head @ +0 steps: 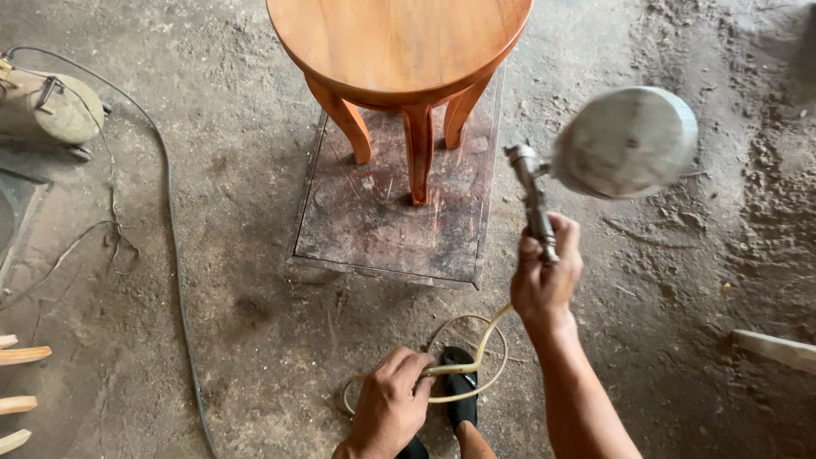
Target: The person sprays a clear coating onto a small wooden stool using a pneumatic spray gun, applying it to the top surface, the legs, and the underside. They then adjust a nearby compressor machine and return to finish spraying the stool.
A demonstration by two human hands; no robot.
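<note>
Gleaming orange, the round wooden stool (pixel 399 51) stands on a scratched board (pixel 374 229).

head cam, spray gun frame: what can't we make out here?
- Spray gun: its cup is motion-blurred; the right hand covers the handle and trigger.
- Wooden stool: top edge crops the seat; only three legs show.
- Hose: part hidden under the left hand.
- Tank: left edge crops it.
- Black shoe: partly hidden by the left hand.
</note>
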